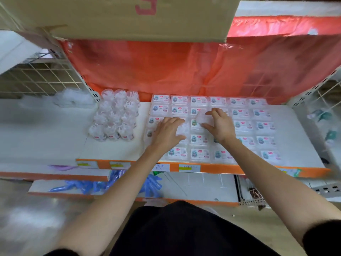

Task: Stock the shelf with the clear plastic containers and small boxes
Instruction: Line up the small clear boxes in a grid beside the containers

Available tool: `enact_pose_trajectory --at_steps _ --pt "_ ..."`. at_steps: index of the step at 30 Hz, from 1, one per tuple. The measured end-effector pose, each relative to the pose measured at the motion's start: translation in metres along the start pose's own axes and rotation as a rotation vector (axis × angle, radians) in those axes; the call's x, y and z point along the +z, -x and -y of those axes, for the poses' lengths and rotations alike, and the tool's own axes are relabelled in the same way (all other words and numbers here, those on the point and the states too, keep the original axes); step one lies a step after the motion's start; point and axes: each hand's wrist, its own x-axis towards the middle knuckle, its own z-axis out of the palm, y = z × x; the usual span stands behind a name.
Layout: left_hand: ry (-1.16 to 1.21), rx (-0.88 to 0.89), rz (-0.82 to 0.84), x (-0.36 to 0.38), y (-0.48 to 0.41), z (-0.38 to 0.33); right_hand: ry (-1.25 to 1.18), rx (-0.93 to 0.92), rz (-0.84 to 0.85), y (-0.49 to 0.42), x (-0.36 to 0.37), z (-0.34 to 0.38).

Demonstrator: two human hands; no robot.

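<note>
Several small clear plastic boxes with blue-and-pink labels [199,139] lie in rows on the white shelf [114,148]. My left hand [167,131] lies spread over a clear box [181,130] in the second column, fingers curved around it. My right hand [218,124] holds another clear box [203,117] between thumb and fingers, just above the rows. A cluster of round clear plastic containers [115,117] stands at the left of the boxes.
A cardboard carton [118,17] overhangs from the shelf above. Red plastic sheeting [184,67] covers the back. An orange shelf edge [217,168] carries price tags. Blue items [88,186] lie on the lower shelf. Wire grids flank both sides.
</note>
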Motion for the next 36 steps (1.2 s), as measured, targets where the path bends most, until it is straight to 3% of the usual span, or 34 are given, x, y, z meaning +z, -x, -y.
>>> enact_pose_trajectory --at_steps 6,10,18,22,24,29,33,36 --pt "0.051 -0.055 -0.093 0.007 0.008 -0.009 -0.157 0.035 -0.112 0.013 0.003 -0.001" --pt "0.072 -0.028 -0.138 0.011 0.013 -0.016 -0.57 0.134 -0.258 0.036 -0.004 0.037" --pt "0.116 0.041 -0.264 0.018 0.017 -0.022 -0.902 0.448 -0.082 0.055 0.019 0.069" --pt "0.251 0.028 -0.186 0.011 0.019 -0.016 -1.141 0.493 -0.04 0.053 0.014 0.069" --pt "0.429 -0.092 -0.132 -0.001 0.021 -0.011 -1.162 0.472 -0.054 0.056 0.012 0.065" --pt "0.832 -0.614 -0.003 -0.023 0.025 0.0 -1.198 0.389 -0.058 0.073 0.012 0.06" --pt "0.854 -0.72 0.096 -0.022 0.026 -0.012 -1.198 0.199 -0.047 0.083 0.012 0.06" --pt "1.057 -0.807 0.093 -0.02 0.027 -0.018 -1.171 0.11 -0.028 0.086 0.011 0.06"
